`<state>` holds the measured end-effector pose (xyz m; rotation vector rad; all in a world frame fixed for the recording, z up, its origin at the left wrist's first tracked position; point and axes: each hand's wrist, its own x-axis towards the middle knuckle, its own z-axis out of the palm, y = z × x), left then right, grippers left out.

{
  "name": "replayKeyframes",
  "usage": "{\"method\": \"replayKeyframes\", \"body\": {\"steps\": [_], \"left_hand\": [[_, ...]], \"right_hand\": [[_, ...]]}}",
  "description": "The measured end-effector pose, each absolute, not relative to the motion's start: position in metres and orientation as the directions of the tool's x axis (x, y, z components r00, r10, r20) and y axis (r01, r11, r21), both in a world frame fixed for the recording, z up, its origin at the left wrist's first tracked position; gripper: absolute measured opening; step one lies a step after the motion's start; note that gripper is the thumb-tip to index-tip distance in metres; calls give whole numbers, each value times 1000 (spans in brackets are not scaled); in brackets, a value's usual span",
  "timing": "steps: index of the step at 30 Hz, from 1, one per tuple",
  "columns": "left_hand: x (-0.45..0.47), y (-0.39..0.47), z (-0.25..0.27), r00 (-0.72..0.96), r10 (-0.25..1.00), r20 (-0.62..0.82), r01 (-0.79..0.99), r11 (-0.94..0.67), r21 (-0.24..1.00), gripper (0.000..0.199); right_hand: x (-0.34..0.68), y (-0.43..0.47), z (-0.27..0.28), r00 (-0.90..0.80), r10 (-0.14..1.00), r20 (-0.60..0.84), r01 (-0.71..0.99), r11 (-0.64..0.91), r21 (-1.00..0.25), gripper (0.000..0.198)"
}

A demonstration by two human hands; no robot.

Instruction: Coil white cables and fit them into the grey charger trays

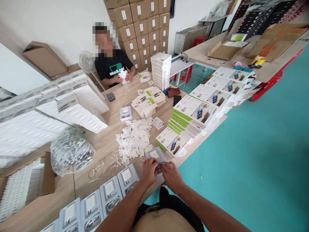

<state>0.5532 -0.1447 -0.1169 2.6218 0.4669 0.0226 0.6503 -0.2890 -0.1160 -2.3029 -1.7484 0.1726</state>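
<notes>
White paper tags (pixel 134 140) at twelve o'clock; green-edged white boxes (pixel 185 120) at two; light wood table (pixel 106 141); teal floor (pixel 253 154).

Paper scraps (pixel 134 140) ahead, tray row (pixel 96 203) left — bare table (pixel 106 145) between.

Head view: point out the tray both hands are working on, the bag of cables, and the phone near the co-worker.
tray (pixel 154 154): head view, its white insert.
bag of cables (pixel 71 154): head view, its bulging middle.
phone (pixel 111 96): head view, its dark screen.
</notes>
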Motion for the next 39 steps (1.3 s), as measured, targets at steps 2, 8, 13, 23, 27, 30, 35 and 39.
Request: {"method": "replayKeyframes", "body": {"steps": [2,8,13,23,27,30,35,39], "left_hand": [[551,-145,-116,942,327,-73,323,-826,462,32],[547,-142,-108,946,308,-98,317,-825,468,45],[542,-143,-107,947,306,-93,312,-823,474,49],[534,-140,-113,944,325,-56,303,-785,540,45],[531,-140,-113,943,328,-48,295,-766,572,42],[529,-140,-114,945,325,-39,284,-756,589,43],[527,-139,-116,954,300,-26,254,-753,607,46],[525,-139,-115,957,290,-27,245,-748,616,50]], "right_hand": [[656,-289,-114,238,970,42,933,-216,-290,18],[664,-290,-116,182,979,88,916,-136,-378,13],[660,-293,-116,141,979,145,923,-77,-377,20],[680,-293,-115,11,994,104,976,12,-216,16],[682,-295,-116,10,994,113,971,17,-238,14],[679,-291,-117,4,992,125,966,28,-257,13],[669,-280,-117,46,992,117,965,-14,-260,9],[663,-282,-118,79,991,104,964,-49,-261,5]]}}
